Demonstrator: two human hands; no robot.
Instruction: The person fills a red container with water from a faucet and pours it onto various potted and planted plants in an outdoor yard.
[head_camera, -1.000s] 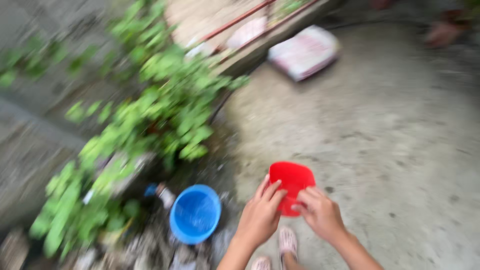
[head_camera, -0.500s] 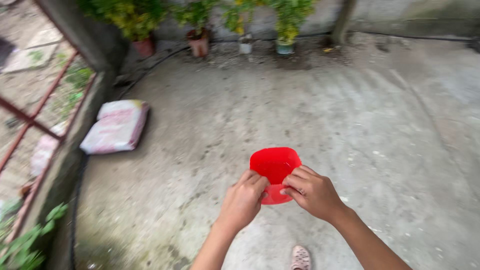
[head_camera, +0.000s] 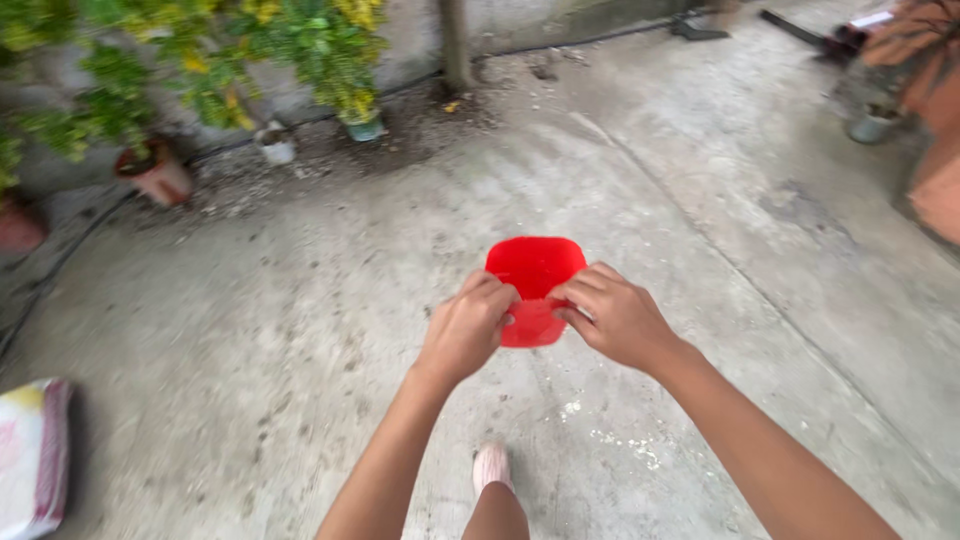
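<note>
Nearest, at the bottom middle, a foot in a pale pink shoe (head_camera: 490, 467) is planted on the grey concrete floor (head_camera: 300, 330), with a bare knee just below it at the frame's edge. Low on the left edge lies a white sack (head_camera: 32, 455) with pink and yellow print, flat on the floor and partly cut off. Both forearms reach forward from the bottom of the view to a red plastic container (head_camera: 535, 268), squarish with rounded corners, held up in the air over the floor at the middle of the scene. The left hand (head_camera: 468, 328) is clamped on the container's near left side, fingers curled over its rim; the right hand (head_camera: 612, 318) is closed on its near right side, fingertips pinching the edge. Farther off, at the far left, potted plants with green and yellow leaves stand along a wall, among them a terracotta pot (head_camera: 157, 177) and a small white pot (head_camera: 277, 146). At the far right stands a small grey pot (head_camera: 872, 124).
</note>
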